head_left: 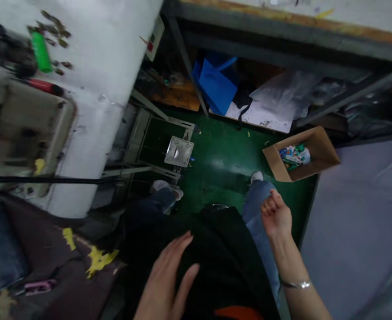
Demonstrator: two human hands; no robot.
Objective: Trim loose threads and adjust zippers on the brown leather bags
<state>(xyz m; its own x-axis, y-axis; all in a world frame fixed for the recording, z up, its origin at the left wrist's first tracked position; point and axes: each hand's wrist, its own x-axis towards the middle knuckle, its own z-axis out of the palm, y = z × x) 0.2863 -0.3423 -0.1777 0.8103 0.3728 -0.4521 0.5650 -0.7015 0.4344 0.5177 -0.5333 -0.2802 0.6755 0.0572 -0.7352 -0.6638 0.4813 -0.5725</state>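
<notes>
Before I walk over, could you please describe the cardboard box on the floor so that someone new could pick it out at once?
Find the green-painted floor ahead of the person's right hand. Near the floor's right edge sits an open brown cardboard box. Unlike the flat square metal plate to its left, it holds a bundle of colourful scraps.

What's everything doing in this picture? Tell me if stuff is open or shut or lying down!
Left hand, open, fingers spread, holding nothing.
Right hand, fingers curled, holding nothing.
Cardboard box, open top, colourful scraps inside.
Metal plate, lying flat in a metal frame.
Blue bag, leaning at a slant under the bench.
Green tube, lying on a white surface, blurred.
</notes>
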